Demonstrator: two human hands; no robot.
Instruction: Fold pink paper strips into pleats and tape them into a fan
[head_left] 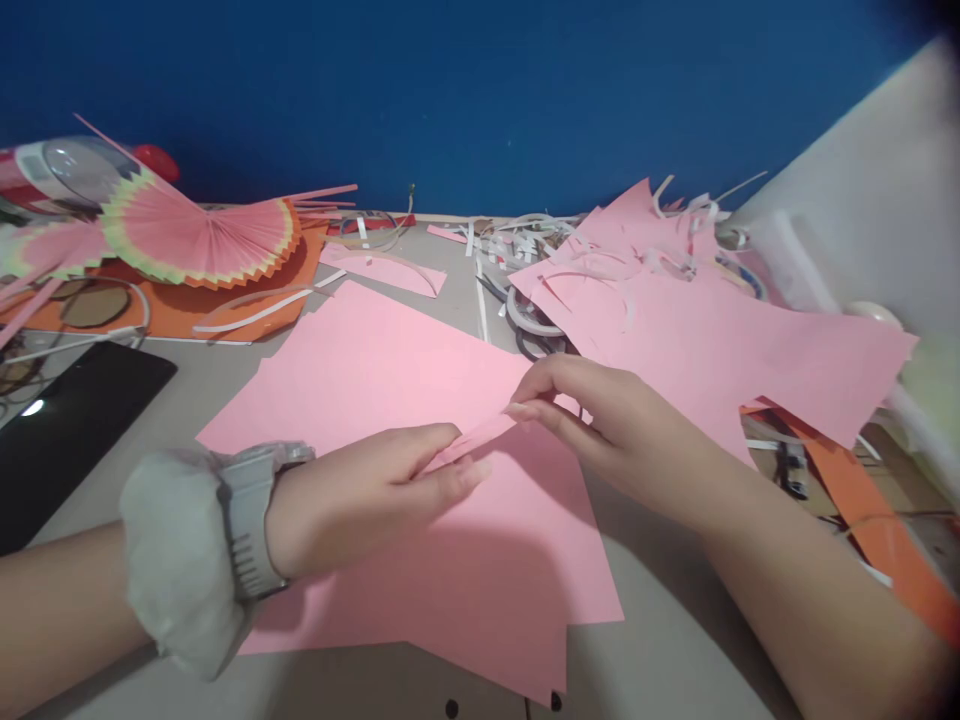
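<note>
A narrow folded strip of pink paper (480,436) is stretched between my two hands, slanting up to the right. My left hand (390,475) closes around its lower end, thumb on one side and fingers on the other. With thumb and fingertips, my right hand (577,410) pinches the upper end. Below the strip lie overlapping sheets of pink paper (390,350) on the grey table (652,640). A watch and a pale scrunchie are on my left wrist.
Pleated pink paper fans with yellow-green edges (202,240) rest on orange paper (285,310) at the left, near a black phone (90,430). More pink sheets (675,340) and white paper strips (525,240) pile up at the back right. A blue wall (480,100) stands behind.
</note>
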